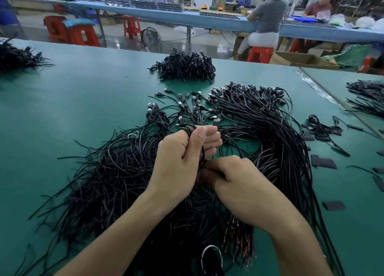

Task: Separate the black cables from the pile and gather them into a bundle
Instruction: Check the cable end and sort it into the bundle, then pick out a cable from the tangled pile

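Black cable coil (pixel 192 128) in left hand's (pixel 176 163) closed grip; right hand's (pixel 234 182) fingertips hidden.

L hand (pixel 182 155) & R hand (pixel 234 180) grip coiled black cable (pixel 202 151) over pile (pixel 128 172).

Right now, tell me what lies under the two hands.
Under the left hand and right hand lies the loose black cable pile on the green table; strands directly beneath are covered.

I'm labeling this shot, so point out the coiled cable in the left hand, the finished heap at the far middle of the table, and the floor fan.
coiled cable (pixel 190 128), head view, loop top.
finished heap (pixel 185 67), head view, centre.
floor fan (pixel 152 40), head view, grille.
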The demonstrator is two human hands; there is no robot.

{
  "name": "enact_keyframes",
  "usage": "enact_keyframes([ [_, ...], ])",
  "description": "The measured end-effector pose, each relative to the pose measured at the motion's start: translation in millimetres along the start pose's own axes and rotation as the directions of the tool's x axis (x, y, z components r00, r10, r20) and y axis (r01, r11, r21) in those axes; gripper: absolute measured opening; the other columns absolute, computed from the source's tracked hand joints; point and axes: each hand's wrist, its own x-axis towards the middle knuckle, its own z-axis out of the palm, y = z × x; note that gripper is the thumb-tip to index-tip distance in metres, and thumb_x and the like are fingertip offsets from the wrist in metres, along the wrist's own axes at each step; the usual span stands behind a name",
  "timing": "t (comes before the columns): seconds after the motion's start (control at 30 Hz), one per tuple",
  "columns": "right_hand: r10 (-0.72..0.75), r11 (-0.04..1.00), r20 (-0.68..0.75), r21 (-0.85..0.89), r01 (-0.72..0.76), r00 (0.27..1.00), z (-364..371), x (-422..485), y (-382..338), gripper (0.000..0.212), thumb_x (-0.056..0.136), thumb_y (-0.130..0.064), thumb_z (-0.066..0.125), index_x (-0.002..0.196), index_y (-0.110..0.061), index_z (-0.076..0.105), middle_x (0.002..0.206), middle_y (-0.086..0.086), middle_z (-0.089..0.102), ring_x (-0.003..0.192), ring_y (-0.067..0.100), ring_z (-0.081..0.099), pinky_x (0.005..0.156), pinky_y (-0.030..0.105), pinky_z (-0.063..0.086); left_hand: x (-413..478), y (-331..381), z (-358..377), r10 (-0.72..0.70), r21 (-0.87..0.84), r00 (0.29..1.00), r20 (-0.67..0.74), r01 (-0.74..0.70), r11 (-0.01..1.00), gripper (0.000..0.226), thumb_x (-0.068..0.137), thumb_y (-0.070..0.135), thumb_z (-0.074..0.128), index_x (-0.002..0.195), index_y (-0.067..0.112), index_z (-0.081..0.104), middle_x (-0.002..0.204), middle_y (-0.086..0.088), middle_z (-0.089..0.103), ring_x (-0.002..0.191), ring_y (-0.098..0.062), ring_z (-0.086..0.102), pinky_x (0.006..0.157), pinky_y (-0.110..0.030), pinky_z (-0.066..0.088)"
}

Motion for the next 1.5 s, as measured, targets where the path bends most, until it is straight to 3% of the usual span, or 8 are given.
enact_keyframes([
  [0.23, 0.043, 0.996, 0.029, -0.075, -0.041, 0.999, -2, -3, -2, 0.024, 0.098, -0.034, 0.055, 0.078, -0.021, 0.062, 0.061, 0.002, 0.057, 0.046, 0.015, 0.049, 0.048, 0.034, 0.045, 1, -4, -3, 0.003, 0.112, 1.0, 0.02, -0.005, 0.994, 0.036, 0.096, 0.035, 0.045, 0.103, 0.011, 0.071, 0.093, -0.004, 0.077, 0.089, -0.013, 0.075, 0.076, -0.028, 0.06],
  [0.6, 0.208, 0.975, 0.239, -0.127, -0.182, 0.948, -15, -7, 12, 0.038, 0.102, -0.043, 0.047, 0.073, -0.024, 0.064, 0.065, -0.007, 0.072, 0.061, 0.005, 0.067, 0.065, 0.024, 0.054, 9, 18, -15, -0.143, -0.302, 0.984, -0.103, 0.106, 0.948, 0.038, 0.106, 0.025, 0.038, 0.104, 0.001, 0.068, 0.097, -0.014, 0.076, 0.093, -0.028, 0.074, 0.075, -0.026, 0.058],
  [0.73, 0.265, 0.964, 0.268, -0.065, -0.257, 0.926, -16, -2, 20, 0.046, 0.1, -0.05, 0.046, 0.072, -0.02, 0.065, 0.06, -0.003, 0.071, 0.047, -0.001, 0.059, 0.05, 0.011, 0.039, 5, 28, -10, -0.088, -0.368, 0.99, -0.114, 0.04, 0.929, 0.039, 0.1, 0.032, 0.042, 0.102, 0.003, 0.068, 0.096, -0.014, 0.076, 0.09, -0.026, 0.074, 0.074, -0.025, 0.058],
  [0.97, 0.291, 0.956, 0.263, -0.048, -0.289, 0.92, -17, -4, 26, 0.046, 0.102, -0.05, 0.039, 0.08, -0.021, 0.068, 0.061, -0.002, 0.072, 0.052, 0.001, 0.063, 0.06, 0.019, 0.041, 9, 52, -26, 0.096, -0.369, 0.978, -0.183, -0.159, 0.916, 0.04, 0.107, 0.025, 0.03, 0.095, 0.009, 0.066, 0.08, 0.002, 0.074, 0.075, -0.011, 0.07, 0.066, -0.018, 0.053],
  [1.13, 0.186, 0.979, 0.165, -0.111, -0.169, 0.969, -14, -4, 21, 0.033, 0.093, -0.059, 0.052, 0.095, -0.03, 0.068, 0.084, -0.005, 0.07, 0.067, 0.001, 0.06, 0.062, 0.022, 0.048, 10, 56, -29, -0.052, -0.43, 0.992, -0.111, -0.001, 0.903, 0.051, 0.106, 0.025, 0.036, 0.079, 0.015, 0.078, 0.077, -0.003, 0.074, 0.069, -0.013, 0.071, 0.06, -0.018, 0.054],
  [1.3, 0.034, 0.998, -0.078, -0.046, -0.037, 0.996, -9, 0, 15, 0.086, 0.074, -0.076, 0.05, 0.15, -0.05, 0.02, 0.139, -0.026, 0.046, 0.126, -0.003, 0.042, 0.102, 0.023, 0.033, 10, 57, -24, -0.305, -0.48, 0.952, 0.003, 0.269, 0.835, 0.054, 0.105, 0.027, 0.04, 0.07, 0.017, 0.08, 0.073, -0.003, 0.073, 0.062, -0.011, 0.07, 0.053, -0.017, 0.053],
  [1.4, -0.132, 0.974, -0.215, 0.154, 0.167, 0.968, 1, 6, 8, 0.07, 0.087, -0.064, 0.049, 0.148, -0.058, 0.015, 0.148, -0.032, 0.036, 0.135, -0.012, 0.032, 0.111, 0.024, 0.029, 8, 61, -18, -0.377, -0.521, 0.92, 0.112, 0.377, 0.766, 0.055, 0.104, 0.027, 0.041, 0.068, 0.013, 0.08, 0.069, -0.004, 0.072, 0.056, -0.01, 0.068, 0.048, -0.016, 0.052],
  [1.5, -0.291, 0.916, -0.234, 0.213, 0.341, 0.928, 10, 10, 2, 0.034, 0.101, -0.033, 0.051, 0.135, -0.039, 0.048, 0.136, -0.018, 0.052, 0.131, 0.003, 0.045, 0.109, 0.037, 0.039, 5, 67, -16, -0.422, -0.545, 0.869, 0.26, 0.492, 0.679, 0.046, 0.095, 0.028, 0.047, 0.066, 0.011, 0.079, 0.064, -0.002, 0.07, 0.051, -0.009, 0.066, 0.044, -0.015, 0.05],
])
